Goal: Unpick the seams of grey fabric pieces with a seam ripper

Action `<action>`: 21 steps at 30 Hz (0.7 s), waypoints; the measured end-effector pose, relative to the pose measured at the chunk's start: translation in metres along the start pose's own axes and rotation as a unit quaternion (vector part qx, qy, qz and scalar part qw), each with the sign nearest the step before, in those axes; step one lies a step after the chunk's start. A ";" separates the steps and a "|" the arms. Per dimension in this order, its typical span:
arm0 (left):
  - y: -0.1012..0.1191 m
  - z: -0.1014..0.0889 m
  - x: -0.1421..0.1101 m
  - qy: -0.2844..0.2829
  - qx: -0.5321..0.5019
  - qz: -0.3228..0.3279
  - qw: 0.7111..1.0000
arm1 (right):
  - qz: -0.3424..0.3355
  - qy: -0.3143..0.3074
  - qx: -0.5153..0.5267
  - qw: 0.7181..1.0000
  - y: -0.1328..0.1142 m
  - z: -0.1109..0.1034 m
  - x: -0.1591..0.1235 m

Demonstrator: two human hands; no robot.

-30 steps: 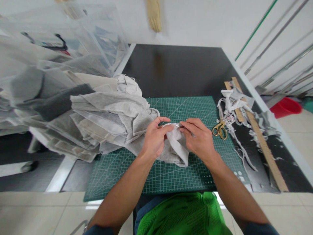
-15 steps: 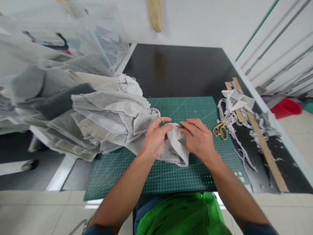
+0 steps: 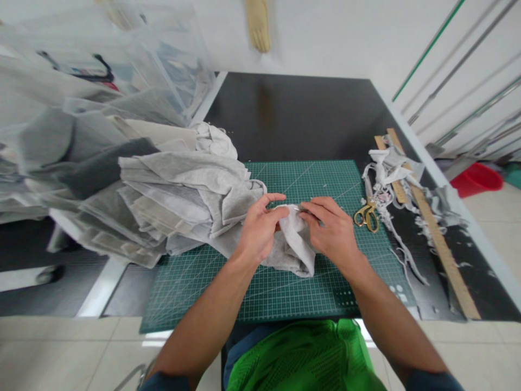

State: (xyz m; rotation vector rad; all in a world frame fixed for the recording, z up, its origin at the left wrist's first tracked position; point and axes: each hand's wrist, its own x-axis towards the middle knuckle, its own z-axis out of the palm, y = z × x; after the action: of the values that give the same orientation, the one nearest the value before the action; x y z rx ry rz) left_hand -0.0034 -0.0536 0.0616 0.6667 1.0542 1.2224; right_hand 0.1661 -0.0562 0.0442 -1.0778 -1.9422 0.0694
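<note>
Over the middle of the green cutting mat (image 3: 285,304), my left hand (image 3: 260,225) pinches the folded edge of a light grey cloth (image 3: 295,233) between thumb and fingers, its index finger stretched out. My right hand (image 3: 330,225) is closed on a small, thin, metallic-looking tool (image 3: 300,208). Its tip touches the cloth edge beside my left thumb; the rest is hidden by my fingers, so its kind is unclear. The cloth hangs down in folds between both hands onto the mat. Gold-handled scissors (image 3: 367,217) lie just right of my right hand.
A large heap of grey cloth pieces (image 3: 183,184) covers the left side. Along the right edge lie a long wooden ruler (image 3: 442,244) and white cloth scraps (image 3: 391,168). A clear plastic box (image 3: 175,60) stands at the back left, and a red bin (image 3: 476,180) is beyond the table.
The small tool in my right hand has shifted slightly at the cloth edge and now catches the light. Both hands and the cloth stay almost in place.
</note>
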 end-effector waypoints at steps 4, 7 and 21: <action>0.001 0.000 -0.001 -0.004 0.006 0.001 1.000 | 0.006 -0.006 0.002 1.000 0.002 0.001 -0.002; 0.001 0.001 -0.001 -0.005 0.006 0.002 1.000 | 0.001 -0.004 0.000 1.000 0.003 0.001 -0.003; -0.004 0.000 -0.002 -0.039 0.030 0.018 0.999 | -0.008 -0.006 0.007 1.000 0.001 0.001 -0.003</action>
State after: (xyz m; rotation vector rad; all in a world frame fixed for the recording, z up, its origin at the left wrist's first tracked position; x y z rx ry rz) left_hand -0.0015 -0.0568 0.0593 0.7771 1.0207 1.1901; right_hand 0.1670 -0.0577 0.0413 -1.0554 -1.9576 0.0806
